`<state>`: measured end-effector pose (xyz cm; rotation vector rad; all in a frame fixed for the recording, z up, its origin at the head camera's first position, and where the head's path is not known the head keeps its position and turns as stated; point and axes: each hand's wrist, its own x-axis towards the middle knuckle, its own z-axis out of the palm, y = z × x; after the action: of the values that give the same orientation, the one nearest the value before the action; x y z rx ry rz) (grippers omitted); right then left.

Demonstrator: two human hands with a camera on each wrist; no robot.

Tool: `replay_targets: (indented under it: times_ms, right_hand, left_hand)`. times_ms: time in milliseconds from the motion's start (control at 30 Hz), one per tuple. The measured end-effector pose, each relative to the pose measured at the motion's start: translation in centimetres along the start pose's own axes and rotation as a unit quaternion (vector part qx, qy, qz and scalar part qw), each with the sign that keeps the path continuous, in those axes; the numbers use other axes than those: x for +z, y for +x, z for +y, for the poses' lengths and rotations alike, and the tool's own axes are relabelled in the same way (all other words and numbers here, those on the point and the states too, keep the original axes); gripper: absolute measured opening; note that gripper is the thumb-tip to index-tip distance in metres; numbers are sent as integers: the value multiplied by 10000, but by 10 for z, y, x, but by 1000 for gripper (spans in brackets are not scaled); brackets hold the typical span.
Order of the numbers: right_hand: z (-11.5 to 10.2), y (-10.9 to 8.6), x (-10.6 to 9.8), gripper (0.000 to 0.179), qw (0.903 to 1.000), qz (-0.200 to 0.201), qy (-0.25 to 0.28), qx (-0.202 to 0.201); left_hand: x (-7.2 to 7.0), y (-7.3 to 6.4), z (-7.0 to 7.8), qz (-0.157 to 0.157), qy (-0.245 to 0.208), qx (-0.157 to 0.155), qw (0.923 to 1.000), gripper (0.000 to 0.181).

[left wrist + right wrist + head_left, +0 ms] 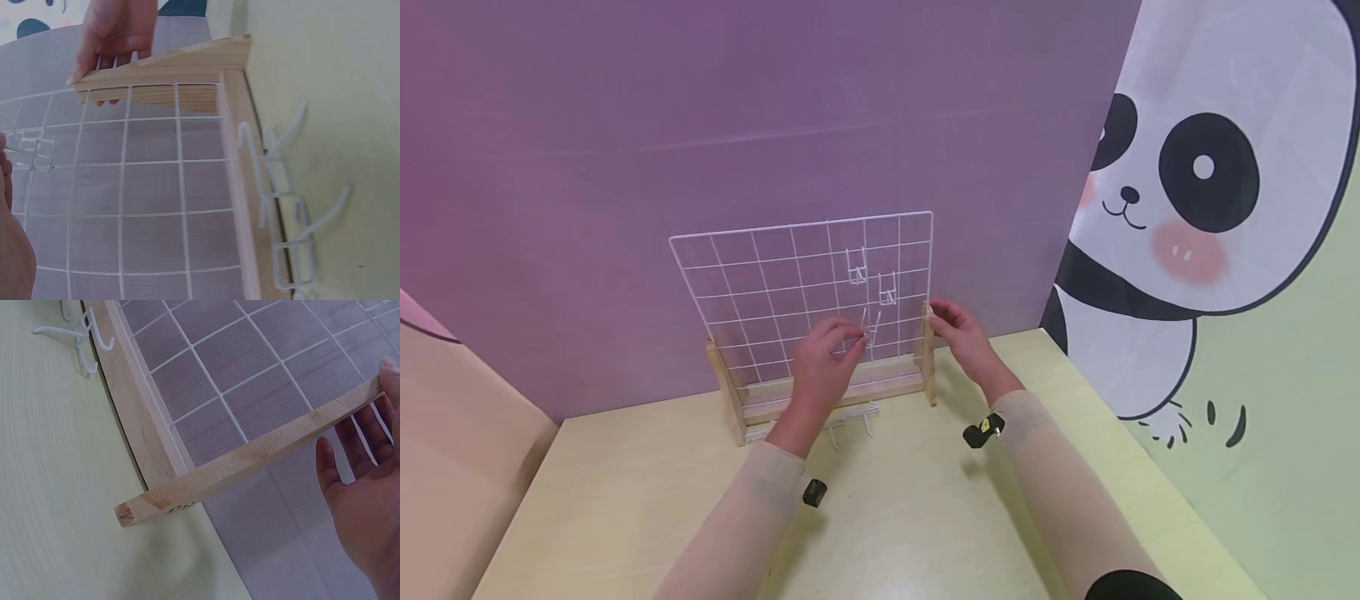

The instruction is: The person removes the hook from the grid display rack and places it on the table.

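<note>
A white wire grid [801,225] leans back in a wooden stand on the table. My left hand [822,362] pinches a white wire hook [874,327] between thumb and fingers, at the grid's lower right part. In the left wrist view, that hook's wire frame [42,155] overlaps the grid wires. Two other white hooks, an upper one [857,268] and a lower one [888,290], hang on the grid above it. My right hand [966,342] grips the top of the stand's right wooden side piece [269,447], thumb in front and fingers behind.
Several loose white hooks [300,244] lie on the table along the front of the wooden base [244,187]. The pale wood tabletop [895,517] meets a purple wall [775,100] behind the stand. A panda picture [1195,267] covers the wall at right.
</note>
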<state>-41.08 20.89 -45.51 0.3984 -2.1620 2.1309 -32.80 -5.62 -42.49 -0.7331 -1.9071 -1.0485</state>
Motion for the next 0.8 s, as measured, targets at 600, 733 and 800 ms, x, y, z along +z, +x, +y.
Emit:
replay_targets:
  times_ms: [600, 733, 800]
  right_hand:
    - [0, -1, 1, 39, 9999, -3, 94, -73]
    - [-1, -1, 1, 39, 9999, 5, 97, -51]
    - [-1, -1, 1, 39, 9999, 4, 96, -36]
  left_hand:
    - [17, -26, -12, -643, 254, 237, 9973, 10]
    - [22, -30, -15, -878, 401, 354, 9947, 11]
    - [24, -31, -16, -975, 413, 419, 9935, 12]
